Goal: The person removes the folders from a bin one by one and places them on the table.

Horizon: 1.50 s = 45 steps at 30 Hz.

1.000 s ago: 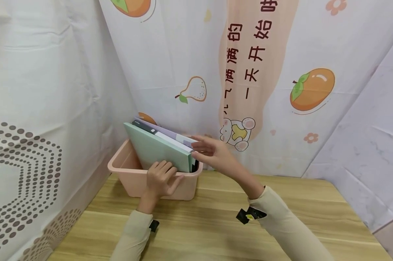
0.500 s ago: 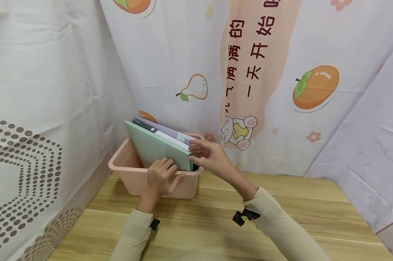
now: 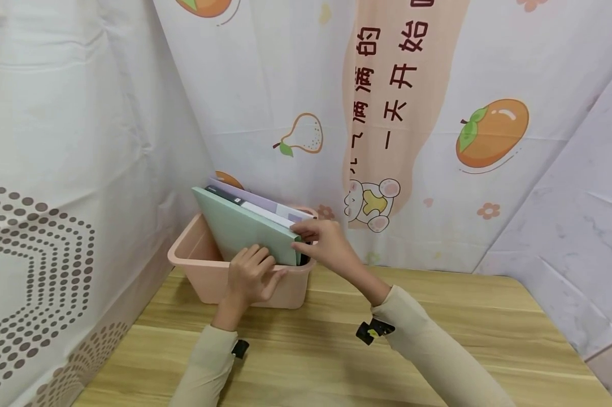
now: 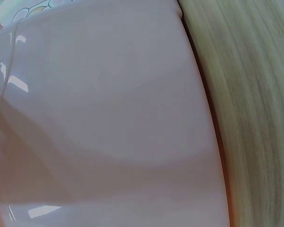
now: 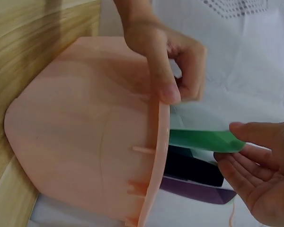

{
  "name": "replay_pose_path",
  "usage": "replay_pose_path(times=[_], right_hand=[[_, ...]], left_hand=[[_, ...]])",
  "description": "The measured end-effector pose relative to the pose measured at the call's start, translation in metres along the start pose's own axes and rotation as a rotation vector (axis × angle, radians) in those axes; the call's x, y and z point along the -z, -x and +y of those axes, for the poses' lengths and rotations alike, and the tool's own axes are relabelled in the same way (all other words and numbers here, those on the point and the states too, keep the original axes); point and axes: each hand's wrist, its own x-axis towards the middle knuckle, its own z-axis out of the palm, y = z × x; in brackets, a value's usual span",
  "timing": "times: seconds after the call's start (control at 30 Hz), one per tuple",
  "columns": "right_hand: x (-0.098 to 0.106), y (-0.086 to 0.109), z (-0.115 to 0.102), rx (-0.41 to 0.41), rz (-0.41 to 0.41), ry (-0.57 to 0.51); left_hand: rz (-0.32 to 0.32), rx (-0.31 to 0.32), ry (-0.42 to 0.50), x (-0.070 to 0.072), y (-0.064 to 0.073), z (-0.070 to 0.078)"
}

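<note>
A pink plastic bin (image 3: pixel 199 281) stands at the back left of the table, holding several folders upright and leaning. My left hand (image 3: pixel 248 276) grips the bin's near rim, thumb outside and fingers curled over the edge. At the right end, my right hand (image 3: pixel 330 244) pinches the upper corner of the green folder (image 3: pixel 244 227), the nearest one. From the right wrist view, thumb and fingers lie on opposite sides of the green folder's end (image 5: pixel 201 139). Behind it are a black-and-white folder (image 3: pixel 225 195) and a purple one (image 3: pixel 257 199). Their lower parts are hidden inside the bin.
The wood-grain table (image 3: pixel 438 316) extends to the right and front of the bin. A printed curtain (image 3: pixel 412 198) hangs close behind the bin, and a white dotted cloth (image 3: pixel 82 186) borders it on the left.
My right hand has moved slightly left and closed its thumb and fingers on the green folder's corner. The left hand stays on the rim.
</note>
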Motion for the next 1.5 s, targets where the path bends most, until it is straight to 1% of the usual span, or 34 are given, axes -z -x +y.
replay_pose_path(times=[0.13,0.3,0.5,0.57,0.67,0.73,0.8,0.9,1.03,1.2,1.33,1.4,1.5], right_hand=[[0.006,-0.006,0.008,-0.041,-0.009,-0.047],[0.014,-0.015,0.019,-0.064,-0.045,-0.075],[0.022,-0.027,0.032,-0.129,-0.087,-0.128],[0.023,-0.029,0.036,-0.153,-0.117,-0.14],[0.021,-0.029,0.042,-0.185,-0.192,-0.166],[0.019,-0.028,0.046,-0.229,-0.232,-0.212],[0.017,-0.025,0.05,-0.273,-0.25,-0.268],[0.016,-0.02,0.054,-0.352,-0.241,-0.379],[0.016,-0.017,0.054,-0.402,-0.218,-0.469],[0.016,-0.02,0.049,-0.426,-0.156,-0.53],[0.017,-0.021,0.046,-0.449,-0.113,-0.604],[0.018,-0.021,0.045,-0.458,-0.108,-0.634],[0.019,-0.021,0.045,-0.466,-0.106,-0.652]], left_hand=[[0.006,-0.01,0.011,0.0,-0.001,0.0],[0.021,-0.023,0.017,-0.001,-0.002,-0.002],[0.023,-0.029,0.018,0.0,-0.003,-0.003],[0.023,-0.03,0.018,0.001,-0.003,-0.003],[0.026,-0.028,0.017,0.001,-0.003,-0.003],[0.026,-0.027,0.017,0.001,-0.002,-0.003],[0.026,-0.029,0.018,0.001,-0.001,-0.001],[0.028,-0.035,0.023,0.0,0.001,0.001],[0.034,-0.034,0.032,0.0,0.002,0.003],[0.043,-0.038,0.034,-0.001,-0.001,0.001],[0.053,-0.046,0.033,-0.001,-0.002,0.001],[0.051,-0.046,0.034,0.0,-0.003,0.001],[0.049,-0.042,0.038,0.0,-0.003,0.002]])
